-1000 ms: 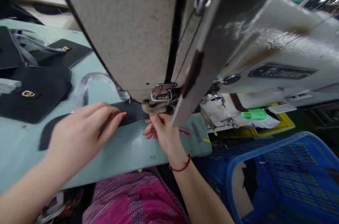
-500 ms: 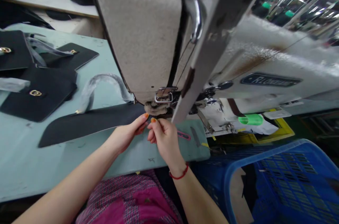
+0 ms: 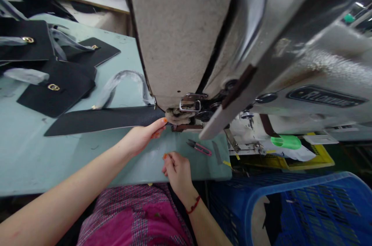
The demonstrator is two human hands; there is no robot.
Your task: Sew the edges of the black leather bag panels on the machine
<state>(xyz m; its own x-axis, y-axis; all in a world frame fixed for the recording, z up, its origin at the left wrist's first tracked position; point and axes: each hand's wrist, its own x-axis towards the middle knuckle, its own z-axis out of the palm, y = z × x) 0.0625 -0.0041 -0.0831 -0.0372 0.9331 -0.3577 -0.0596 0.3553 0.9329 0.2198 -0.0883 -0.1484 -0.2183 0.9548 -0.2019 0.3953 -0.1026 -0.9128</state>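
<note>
A long black leather strip (image 3: 99, 120) lies on the pale green table (image 3: 26, 160) and runs under the head of a grey sewing machine (image 3: 186, 32). My left hand (image 3: 142, 136) pinches the strip's right end just beside the needle area. My right hand (image 3: 176, 170) rests lower down near the table's front edge, fingers curled in, with nothing visible in them. Pink-handled thread snips (image 3: 199, 147) lie on the table to the right of it.
Black leather panels with gold rings (image 3: 55, 89) are piled at the left, with plastic-wrapped handles (image 3: 122, 79) among them. A blue plastic crate (image 3: 293, 211) stands at the lower right. A green spool (image 3: 286, 142) and papers lie behind the machine.
My right hand has pulled back from the needle area toward the table's front edge. My left hand stays on the strip's end. The view has shifted closer to the machine.
</note>
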